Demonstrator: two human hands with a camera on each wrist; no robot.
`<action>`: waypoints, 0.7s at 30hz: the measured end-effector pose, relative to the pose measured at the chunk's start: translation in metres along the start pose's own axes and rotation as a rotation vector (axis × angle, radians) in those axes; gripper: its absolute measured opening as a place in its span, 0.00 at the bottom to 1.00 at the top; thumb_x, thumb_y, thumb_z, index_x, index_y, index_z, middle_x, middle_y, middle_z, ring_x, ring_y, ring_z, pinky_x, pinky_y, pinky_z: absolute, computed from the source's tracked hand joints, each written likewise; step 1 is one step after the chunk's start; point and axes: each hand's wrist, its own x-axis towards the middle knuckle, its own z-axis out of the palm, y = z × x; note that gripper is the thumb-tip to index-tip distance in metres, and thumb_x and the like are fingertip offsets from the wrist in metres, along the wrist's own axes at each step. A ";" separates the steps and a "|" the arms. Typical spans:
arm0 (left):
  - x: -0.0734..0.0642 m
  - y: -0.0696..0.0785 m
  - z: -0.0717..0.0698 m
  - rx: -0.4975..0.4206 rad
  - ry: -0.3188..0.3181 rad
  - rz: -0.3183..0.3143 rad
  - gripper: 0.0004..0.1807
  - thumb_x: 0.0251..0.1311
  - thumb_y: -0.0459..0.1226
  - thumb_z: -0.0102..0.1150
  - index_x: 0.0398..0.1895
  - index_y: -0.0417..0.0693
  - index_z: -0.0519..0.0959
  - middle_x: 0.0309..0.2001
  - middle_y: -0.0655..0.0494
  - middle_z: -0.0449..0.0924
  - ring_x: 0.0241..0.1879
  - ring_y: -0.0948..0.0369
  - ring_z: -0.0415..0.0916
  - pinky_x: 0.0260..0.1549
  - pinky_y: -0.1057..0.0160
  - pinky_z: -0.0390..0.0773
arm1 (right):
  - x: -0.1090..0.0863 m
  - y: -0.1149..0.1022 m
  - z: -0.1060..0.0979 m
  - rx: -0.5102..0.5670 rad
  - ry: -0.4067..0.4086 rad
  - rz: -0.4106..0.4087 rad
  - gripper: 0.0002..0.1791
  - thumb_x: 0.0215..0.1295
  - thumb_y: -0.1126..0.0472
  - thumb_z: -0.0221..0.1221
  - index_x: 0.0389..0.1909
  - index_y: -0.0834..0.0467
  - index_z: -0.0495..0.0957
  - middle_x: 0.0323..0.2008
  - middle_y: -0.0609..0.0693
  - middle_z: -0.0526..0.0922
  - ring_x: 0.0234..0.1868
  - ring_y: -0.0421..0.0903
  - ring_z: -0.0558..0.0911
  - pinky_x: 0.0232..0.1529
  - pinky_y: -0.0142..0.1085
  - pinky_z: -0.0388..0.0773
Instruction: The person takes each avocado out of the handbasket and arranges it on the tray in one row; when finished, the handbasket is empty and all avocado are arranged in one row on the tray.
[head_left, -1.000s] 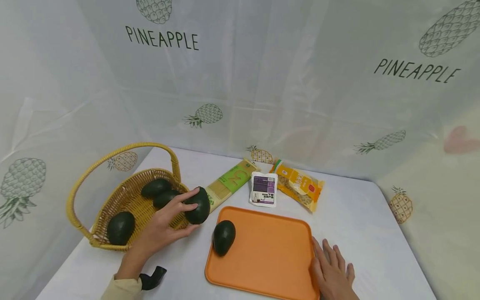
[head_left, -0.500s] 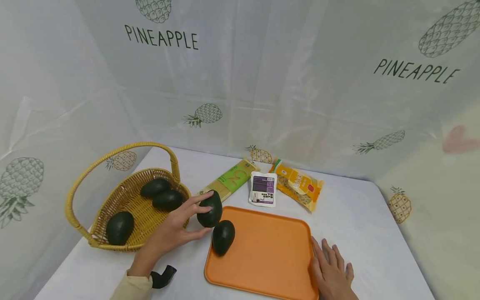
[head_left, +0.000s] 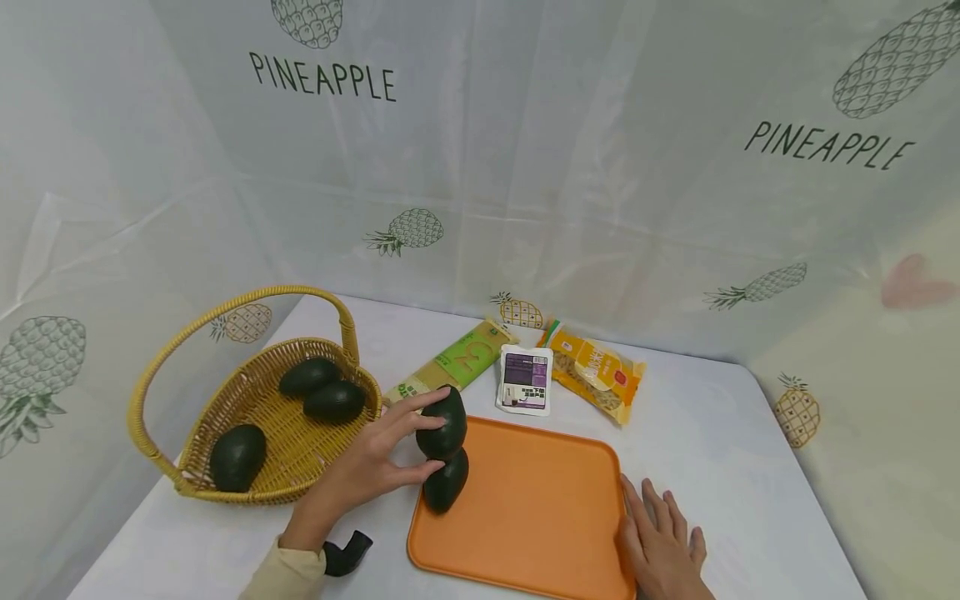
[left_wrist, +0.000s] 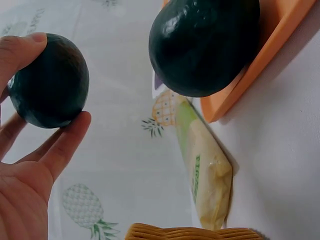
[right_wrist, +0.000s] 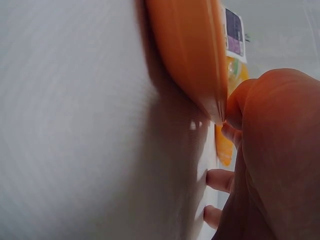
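Between thumb and fingers my left hand (head_left: 375, 460) grips a dark green avocado (head_left: 442, 423), which the left wrist view also shows as a held avocado (left_wrist: 52, 82). It hangs above the left edge of the orange tray (head_left: 536, 508), overlapping in the head view a second avocado (head_left: 446, 485) that lies on the tray. My right hand (head_left: 663, 542) rests at the tray's right edge, fingers spread on the table, holding nothing. Left of the tray, a wicker basket (head_left: 300, 479) contains three avocados, one of them an avocado (head_left: 238, 457) near its front.
Behind the tray lie a green-labelled noodle pack (head_left: 465, 354), a white and purple pouch (head_left: 525, 380) and a yellow bag (head_left: 595, 372). The basket's tall handle (head_left: 225, 312) arches up at the left. A curved black object (head_left: 348, 553) shows beside the left wrist.
My left hand has carried the avocado rightward and slightly down, from beside the basket to over the tray's left edge. The right hand stays at the tray's side.
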 end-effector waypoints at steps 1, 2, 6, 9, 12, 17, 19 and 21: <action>0.000 0.000 0.001 0.001 -0.006 -0.002 0.35 0.51 0.32 0.84 0.64 0.51 0.80 0.76 0.41 0.72 0.73 0.48 0.76 0.71 0.73 0.72 | 0.000 0.000 0.000 -0.001 0.002 0.000 0.41 0.83 0.31 0.33 0.88 0.47 0.50 0.84 0.70 0.45 0.82 0.76 0.36 0.71 0.82 0.23; 0.000 0.000 0.001 0.002 -0.012 -0.006 0.35 0.52 0.32 0.84 0.64 0.51 0.80 0.76 0.42 0.72 0.73 0.49 0.76 0.71 0.73 0.71 | 0.000 0.000 0.000 -0.002 0.003 -0.001 0.41 0.83 0.31 0.33 0.88 0.47 0.50 0.84 0.70 0.45 0.82 0.76 0.36 0.71 0.82 0.22; 0.001 0.000 0.002 0.014 -0.038 -0.018 0.36 0.55 0.34 0.82 0.68 0.53 0.79 0.78 0.44 0.70 0.75 0.51 0.74 0.72 0.73 0.71 | 0.000 0.002 0.000 0.003 0.006 -0.014 0.40 0.84 0.32 0.33 0.88 0.47 0.50 0.84 0.71 0.45 0.82 0.76 0.36 0.70 0.82 0.22; 0.000 0.000 0.003 0.030 -0.058 -0.020 0.35 0.58 0.36 0.81 0.69 0.56 0.80 0.79 0.44 0.69 0.76 0.51 0.72 0.72 0.71 0.72 | -0.001 0.002 0.000 0.007 0.006 -0.026 0.38 0.85 0.34 0.34 0.88 0.46 0.49 0.85 0.70 0.45 0.82 0.76 0.35 0.70 0.82 0.21; 0.000 0.001 0.005 0.048 -0.067 -0.023 0.33 0.59 0.37 0.80 0.68 0.58 0.81 0.79 0.45 0.68 0.76 0.51 0.72 0.70 0.67 0.77 | -0.001 0.002 -0.001 0.006 0.005 -0.033 0.38 0.85 0.35 0.35 0.88 0.46 0.49 0.85 0.69 0.44 0.83 0.75 0.34 0.70 0.82 0.21; 0.001 0.001 0.009 0.056 -0.062 -0.012 0.34 0.55 0.35 0.82 0.67 0.58 0.81 0.80 0.39 0.64 0.76 0.46 0.71 0.64 0.56 0.85 | -0.001 0.002 -0.001 0.014 0.006 -0.037 0.39 0.85 0.33 0.34 0.88 0.46 0.48 0.85 0.70 0.44 0.83 0.75 0.34 0.70 0.82 0.21; 0.002 0.002 0.010 0.053 -0.068 -0.015 0.34 0.54 0.34 0.83 0.66 0.58 0.81 0.82 0.38 0.62 0.78 0.45 0.69 0.64 0.54 0.84 | -0.001 0.002 -0.001 0.014 0.002 -0.033 0.39 0.85 0.33 0.34 0.88 0.46 0.48 0.85 0.69 0.43 0.83 0.75 0.34 0.70 0.82 0.21; 0.002 0.002 0.010 0.056 -0.074 -0.013 0.34 0.54 0.34 0.83 0.65 0.57 0.82 0.82 0.37 0.62 0.78 0.45 0.67 0.66 0.53 0.83 | -0.001 0.002 -0.001 0.014 0.001 -0.033 0.38 0.85 0.34 0.35 0.88 0.46 0.48 0.85 0.69 0.43 0.83 0.75 0.34 0.70 0.82 0.21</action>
